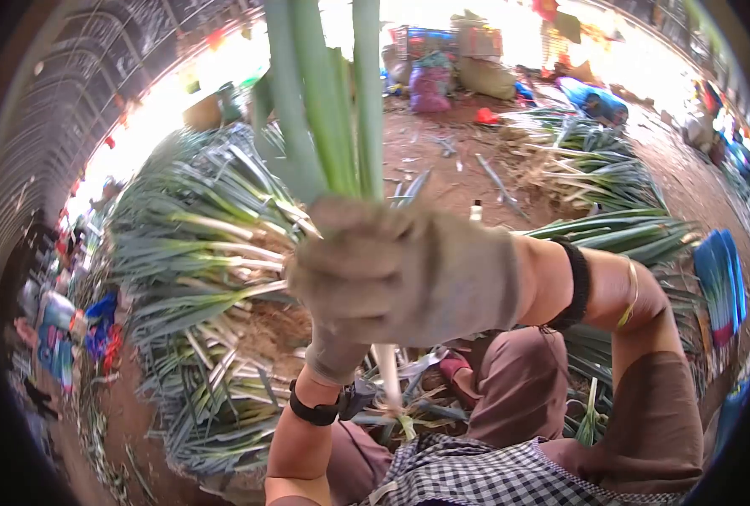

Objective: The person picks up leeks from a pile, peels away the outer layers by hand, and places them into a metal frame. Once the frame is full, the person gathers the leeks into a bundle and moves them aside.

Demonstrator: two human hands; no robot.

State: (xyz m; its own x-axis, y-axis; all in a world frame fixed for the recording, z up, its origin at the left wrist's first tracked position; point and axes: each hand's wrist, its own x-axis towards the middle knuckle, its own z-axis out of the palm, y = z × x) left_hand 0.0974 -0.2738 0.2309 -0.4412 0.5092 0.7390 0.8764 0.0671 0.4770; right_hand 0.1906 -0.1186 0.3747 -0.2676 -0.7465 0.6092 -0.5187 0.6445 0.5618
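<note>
A leek with long green leaves (pixel 333 126) stands upright in front of me, its white stalk (pixel 387 371) showing below my hands. My right hand (pixel 400 274), in a dirty grey work glove and blurred by motion, is closed around the leek. Behind and below it is my left hand (pixel 337 358), gloved too, pressed close to the right one. Its fingers are hidden, so its grip cannot be made out. On the ground to the left lies a big heap of leeks (pixel 215 244), white ends pointing inward.
Another row of leeks (pixel 586 169) lies at the back right, with more leeks (pixel 628 232) near my right forearm. Sacks (pixel 484 76) and a pink bag (pixel 430 88) stand at the back. Blue packaging (pixel 720 282) is at the right. Loose leaves litter the brown ground (pixel 455 181).
</note>
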